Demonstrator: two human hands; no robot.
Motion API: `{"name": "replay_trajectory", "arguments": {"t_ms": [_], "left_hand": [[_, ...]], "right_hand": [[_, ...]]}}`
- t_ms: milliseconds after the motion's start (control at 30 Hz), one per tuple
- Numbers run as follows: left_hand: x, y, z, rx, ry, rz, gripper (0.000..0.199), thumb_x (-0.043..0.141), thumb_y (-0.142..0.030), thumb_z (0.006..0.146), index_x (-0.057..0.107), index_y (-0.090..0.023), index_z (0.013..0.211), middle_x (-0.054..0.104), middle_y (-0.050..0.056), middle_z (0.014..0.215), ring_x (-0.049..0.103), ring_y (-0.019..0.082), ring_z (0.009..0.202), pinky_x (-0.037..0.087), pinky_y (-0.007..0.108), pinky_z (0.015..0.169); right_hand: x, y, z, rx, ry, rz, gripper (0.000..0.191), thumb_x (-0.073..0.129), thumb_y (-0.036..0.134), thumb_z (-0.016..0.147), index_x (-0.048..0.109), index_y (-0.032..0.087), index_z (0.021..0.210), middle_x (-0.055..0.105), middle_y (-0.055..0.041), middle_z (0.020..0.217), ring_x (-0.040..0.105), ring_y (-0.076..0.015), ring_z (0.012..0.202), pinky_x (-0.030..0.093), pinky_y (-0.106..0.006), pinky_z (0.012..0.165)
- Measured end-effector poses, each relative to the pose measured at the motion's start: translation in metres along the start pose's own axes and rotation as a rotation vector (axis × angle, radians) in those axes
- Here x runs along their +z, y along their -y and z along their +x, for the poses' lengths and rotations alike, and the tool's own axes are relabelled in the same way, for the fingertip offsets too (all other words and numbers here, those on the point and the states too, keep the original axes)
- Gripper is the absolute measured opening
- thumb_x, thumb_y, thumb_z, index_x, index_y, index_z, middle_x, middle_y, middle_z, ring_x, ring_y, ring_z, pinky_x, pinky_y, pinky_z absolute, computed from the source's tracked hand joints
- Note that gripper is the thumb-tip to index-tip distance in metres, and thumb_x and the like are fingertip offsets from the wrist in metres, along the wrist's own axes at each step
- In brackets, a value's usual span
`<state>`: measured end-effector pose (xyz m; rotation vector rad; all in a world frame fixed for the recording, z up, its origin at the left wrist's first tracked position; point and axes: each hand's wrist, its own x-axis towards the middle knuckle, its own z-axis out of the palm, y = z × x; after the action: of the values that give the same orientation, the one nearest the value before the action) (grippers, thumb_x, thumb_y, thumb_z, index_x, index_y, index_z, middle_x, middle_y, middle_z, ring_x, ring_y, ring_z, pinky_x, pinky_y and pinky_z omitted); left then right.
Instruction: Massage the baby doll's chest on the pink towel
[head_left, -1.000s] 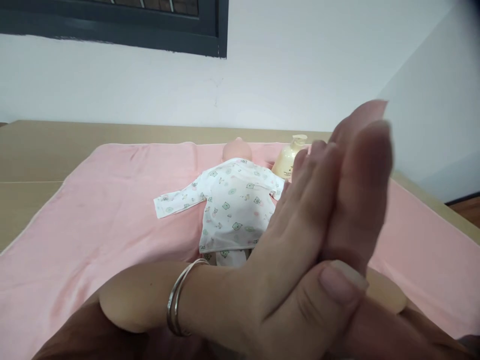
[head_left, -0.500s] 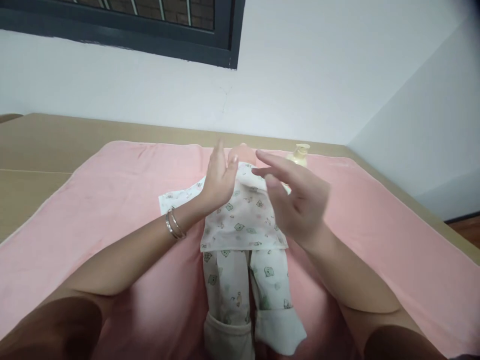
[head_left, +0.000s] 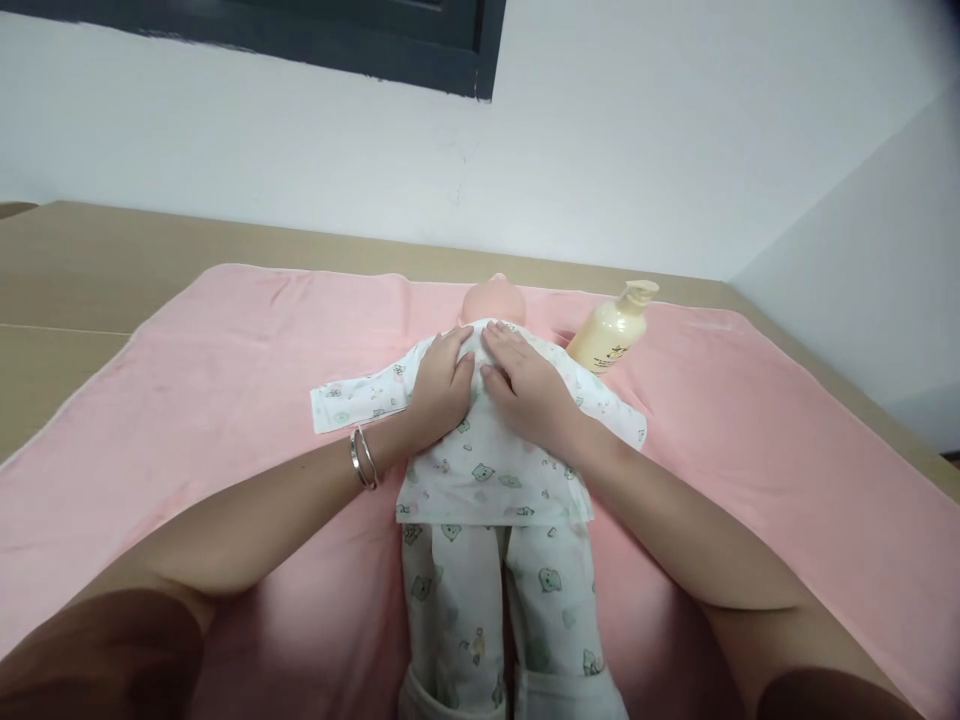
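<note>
A baby doll lies on its back, its head toward the wall. It wears a white printed top with both sleeves spread, and matching trousers with folded cuffs. My left hand rests flat on the upper chest of the top, two silver bangles on that wrist. Beside it, my right hand lies on the other side of the chest, fingers stretched toward the doll's neck. Neither hand grips anything. The doll's face cannot be made out from here.
A pink blanket covers much of the wooden table. Close to the doll's shoulder, right of my right hand, a cream pump bottle leans over. Behind the table rises a white wall with a dark window frame.
Both hands have come down from the air above the doll onto its chest. The right hand has shifted left, uncovering the bottle and the right-side sleeve. The view has tilted slightly downward.
</note>
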<state>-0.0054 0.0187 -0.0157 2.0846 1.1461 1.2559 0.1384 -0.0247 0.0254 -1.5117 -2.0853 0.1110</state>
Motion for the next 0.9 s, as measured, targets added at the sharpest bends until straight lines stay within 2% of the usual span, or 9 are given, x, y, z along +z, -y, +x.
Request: {"name": "replay_trajectory", "arguments": {"t_ms": [133,233,367,467,600,667,700,800,900], "left_hand": [[-0.003,0.002,-0.003,0.03,0.021,0.021,0.04,0.038,-0.028,0.093,0.056,-0.017,0.127,0.06,0.011,0.136,0.053,0.024,0.13,0.038,0.048,0.117],[-0.004,0.004,-0.005,0.048,0.028,0.036,0.039,0.037,-0.028,0.094,0.056,-0.018,0.126,0.06,0.009,0.137,0.051,0.022,0.132,0.036,0.047,0.119],[-0.004,0.007,-0.005,0.057,0.044,0.054,0.039,0.035,-0.027,0.094,0.055,-0.019,0.126,0.06,0.009,0.137,0.051,0.021,0.133,0.038,0.046,0.118],[-0.004,0.007,-0.005,0.074,0.042,0.065,0.039,0.034,-0.028,0.095,0.055,-0.018,0.127,0.06,0.01,0.137,0.051,0.022,0.132,0.039,0.046,0.117],[-0.005,0.004,-0.005,0.072,0.046,0.076,0.04,0.034,-0.028,0.095,0.055,-0.016,0.126,0.059,0.011,0.137,0.051,0.022,0.132,0.037,0.045,0.119],[-0.004,0.004,-0.005,0.078,0.054,0.081,0.039,0.035,-0.028,0.095,0.056,-0.017,0.126,0.059,0.01,0.137,0.051,0.022,0.133,0.037,0.045,0.119],[-0.004,0.004,-0.006,0.084,0.054,0.083,0.038,0.035,-0.027,0.095,0.056,-0.018,0.125,0.06,0.009,0.137,0.05,0.022,0.133,0.036,0.045,0.119],[-0.003,0.007,-0.005,0.096,0.04,0.08,0.037,0.035,-0.027,0.094,0.056,-0.018,0.124,0.061,0.009,0.135,0.052,0.021,0.132,0.038,0.045,0.118],[-0.002,0.009,-0.004,0.098,0.032,0.075,0.037,0.035,-0.025,0.094,0.056,-0.019,0.124,0.061,0.009,0.135,0.053,0.021,0.13,0.04,0.044,0.116]], "right_hand": [[-0.006,-0.016,0.006,0.105,0.076,-0.025,0.06,0.035,0.038,0.097,0.042,0.004,0.146,0.039,-0.0182,0.154,0.034,-0.0279,0.146,0.027,-0.05,0.122],[-0.007,-0.008,-0.005,0.164,0.064,-0.145,0.063,0.031,0.039,0.098,0.04,-0.001,0.145,0.04,-0.0239,0.152,0.035,-0.0342,0.145,0.029,-0.058,0.119],[-0.006,0.017,-0.023,-0.036,0.063,-0.246,0.053,0.032,0.027,0.096,0.049,0.002,0.14,0.045,-0.0216,0.15,0.036,-0.0333,0.144,0.025,-0.059,0.121],[-0.009,0.014,-0.018,-0.116,0.142,-0.171,0.05,0.033,0.026,0.096,0.051,0.01,0.14,0.043,-0.0133,0.153,0.031,-0.028,0.147,0.024,-0.054,0.123],[-0.014,-0.008,0.0,0.165,0.136,-0.109,0.064,0.039,0.045,0.096,0.041,0.007,0.147,0.038,-0.0174,0.155,0.032,-0.0329,0.146,0.031,-0.055,0.119],[-0.014,-0.007,-0.001,0.276,0.108,-0.136,0.07,0.039,0.049,0.096,0.037,0.003,0.148,0.039,-0.0219,0.154,0.035,-0.037,0.144,0.035,-0.058,0.116],[-0.013,-0.003,-0.005,0.279,0.1,-0.162,0.069,0.037,0.048,0.096,0.037,0.001,0.148,0.039,-0.0233,0.153,0.035,-0.0381,0.144,0.035,-0.06,0.115],[-0.01,0.02,-0.025,0.105,0.099,-0.237,0.061,0.036,0.035,0.096,0.04,0.0,0.146,0.037,-0.0231,0.154,0.028,-0.0389,0.147,0.03,-0.06,0.118],[-0.01,0.03,-0.032,-0.069,0.146,-0.24,0.053,0.036,0.021,0.094,0.047,0.007,0.144,0.039,-0.0151,0.156,0.023,-0.036,0.149,0.026,-0.057,0.122]]}}
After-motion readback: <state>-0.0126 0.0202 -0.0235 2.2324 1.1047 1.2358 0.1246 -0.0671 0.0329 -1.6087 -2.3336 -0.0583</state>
